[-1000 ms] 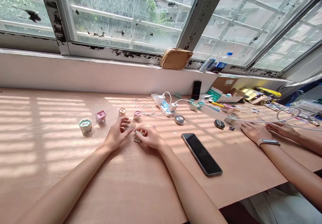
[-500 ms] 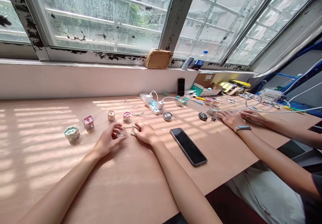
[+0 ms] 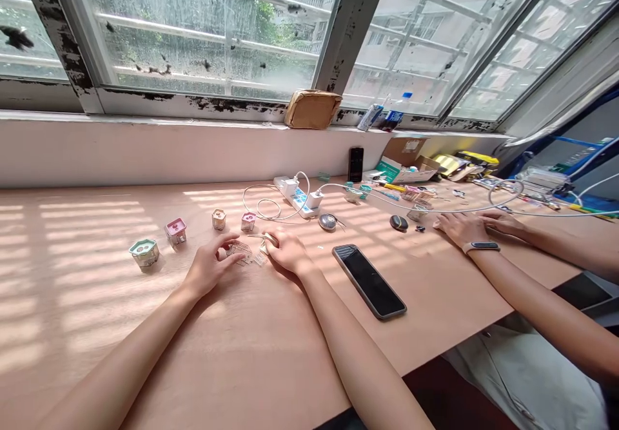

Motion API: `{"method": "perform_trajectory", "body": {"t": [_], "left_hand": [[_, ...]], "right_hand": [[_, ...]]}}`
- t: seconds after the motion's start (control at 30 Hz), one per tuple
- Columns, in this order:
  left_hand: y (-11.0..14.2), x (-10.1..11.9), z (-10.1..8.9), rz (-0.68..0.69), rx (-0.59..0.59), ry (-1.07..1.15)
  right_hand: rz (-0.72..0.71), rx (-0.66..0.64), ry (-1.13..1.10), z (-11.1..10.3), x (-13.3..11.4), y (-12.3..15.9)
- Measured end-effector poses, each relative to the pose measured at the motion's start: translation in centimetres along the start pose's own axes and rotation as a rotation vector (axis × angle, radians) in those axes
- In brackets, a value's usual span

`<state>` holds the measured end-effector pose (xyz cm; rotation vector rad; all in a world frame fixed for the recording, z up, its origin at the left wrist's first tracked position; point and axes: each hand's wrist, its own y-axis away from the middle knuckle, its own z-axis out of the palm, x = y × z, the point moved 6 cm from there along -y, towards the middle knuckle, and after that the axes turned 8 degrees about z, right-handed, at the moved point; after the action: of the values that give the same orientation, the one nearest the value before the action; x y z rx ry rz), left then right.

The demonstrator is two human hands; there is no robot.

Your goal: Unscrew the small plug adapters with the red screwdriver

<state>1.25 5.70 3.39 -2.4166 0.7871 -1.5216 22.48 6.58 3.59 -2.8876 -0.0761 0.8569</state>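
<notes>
My left hand (image 3: 210,263) rests on the table, thumb and fingers curved about a small clear patterned sheet (image 3: 240,253). My right hand (image 3: 289,253) is closed on thin metal tweezers (image 3: 258,236), whose tip points left above the sheet. A small cream piece (image 3: 264,247) lies beside the right fingers, partly covered by them. Near it is another clear bit (image 3: 260,260). Beyond my hands stand small hexagonal boxes: a yellow-topped box (image 3: 219,218) and a pink-topped box (image 3: 248,221). Farther left are a green-topped box (image 3: 144,254) and a larger pink-topped box (image 3: 176,231).
A phone (image 3: 369,282) lies right of my right forearm. Behind are a power strip (image 3: 309,205) with white cables and a round silver object (image 3: 327,222). At right, another person's hands (image 3: 461,229) rest on the table near a black case (image 3: 399,223).
The view swung right, then slightly back. My right hand turned so the tweezers point left and show plainly. My left hand stays by the clear sheet.
</notes>
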Motion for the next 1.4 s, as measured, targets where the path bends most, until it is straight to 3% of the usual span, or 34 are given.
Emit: {"method": "perform_trajectory", "body": {"t": [0.37,0.57,0.7,0.9,1.03,1.13,1.27,1.4], "left_hand": [[0.0,0.7,-1.9,0.059,0.229,-0.026],[-0.3,-0.6,-1.9,0.0,0.254,0.101],[-0.5,-1.5,-1.6,0.018,0.228,0.112],[-0.5,-2.6,-1.4,-0.091,0.111,-0.099],[-0.5,-2.7,-1.0,-0.071,0.068,-0.193],[-0.5,-2.2,-0.8,-0.038,0.06,-0.238],[-0.4,-1.1,-1.1,0.077,0.14,-0.218],[-0.3,-1.1,-1.3,0.101,0.188,-0.175]], "right_hand": [[-0.001,0.025,-0.008,-0.1,-0.1,0.1],[0.057,0.123,0.044,0.0,0.2,0.4],[0.12,0.2,0.168,-1.4,0.9,1.9],[0.233,0.3,0.386,-6.9,4.7,7.2],[0.535,0.252,0.556,-9.9,9.1,10.8],[0.652,0.167,0.509,-10.6,11.5,12.3],[0.625,0.175,0.437,-11.0,12.8,12.7],[0.624,0.188,0.412,-11.0,13.6,12.7]]}}
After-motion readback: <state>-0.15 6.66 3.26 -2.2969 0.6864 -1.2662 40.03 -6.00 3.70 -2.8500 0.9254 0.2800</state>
